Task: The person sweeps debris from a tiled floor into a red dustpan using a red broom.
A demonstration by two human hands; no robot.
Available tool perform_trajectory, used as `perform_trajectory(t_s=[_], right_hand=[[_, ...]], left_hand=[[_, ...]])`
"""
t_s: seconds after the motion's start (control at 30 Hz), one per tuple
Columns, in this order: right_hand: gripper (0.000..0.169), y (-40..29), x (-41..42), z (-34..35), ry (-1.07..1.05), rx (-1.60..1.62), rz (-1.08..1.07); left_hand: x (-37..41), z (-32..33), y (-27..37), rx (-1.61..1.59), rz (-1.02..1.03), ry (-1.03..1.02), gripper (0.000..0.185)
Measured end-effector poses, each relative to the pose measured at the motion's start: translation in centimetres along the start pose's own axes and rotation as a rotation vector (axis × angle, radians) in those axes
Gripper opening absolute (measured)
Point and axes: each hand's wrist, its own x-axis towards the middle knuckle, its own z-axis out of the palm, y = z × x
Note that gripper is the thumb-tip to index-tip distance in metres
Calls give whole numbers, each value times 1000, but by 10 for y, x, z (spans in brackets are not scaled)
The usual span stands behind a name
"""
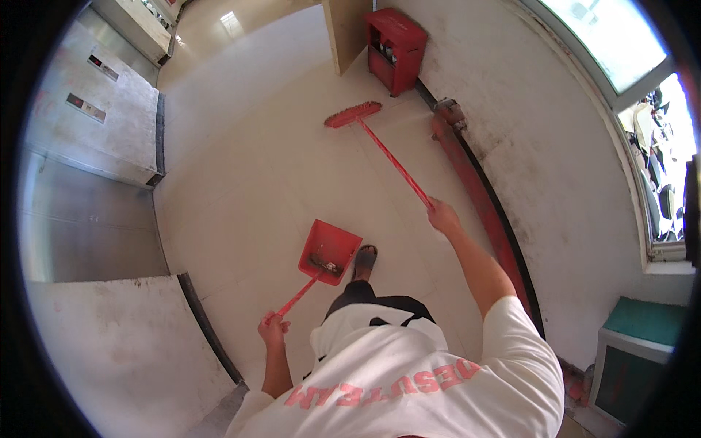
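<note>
My left hand (273, 327) grips the red handle of a long-handled dustpan (335, 244). The red pan lies low in front of me, left of my sandalled foot (365, 260), with dark debris and small whitish bits gathered near its handle end. On the right, my arm is stretched forward and my right hand (442, 215) is closed around the red pole of a broom (354, 115). The broom's wide red head, with bristles along its far edge, is at the tiled floor (257, 164), well ahead of the dustpan and near a red cabinet.
A red metal cabinet (395, 49) stands by the right wall beside a door (346, 33). A red pipe (476, 191) runs along that wall's base. Elevator doors (93, 213) line the left side. A green-topped box (646, 323) sits at lower right, below a window.
</note>
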Motion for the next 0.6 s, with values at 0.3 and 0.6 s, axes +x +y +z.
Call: perform_trajectory(t_s=[0.3,0.6], right_hand=[[52,-91,240,18,-63,-26,124],[56,27,109,54,-109,-56,224]], left_hand=[[23,8,52,64,-33,71,38],[70,33,96,217,115,-20,36]])
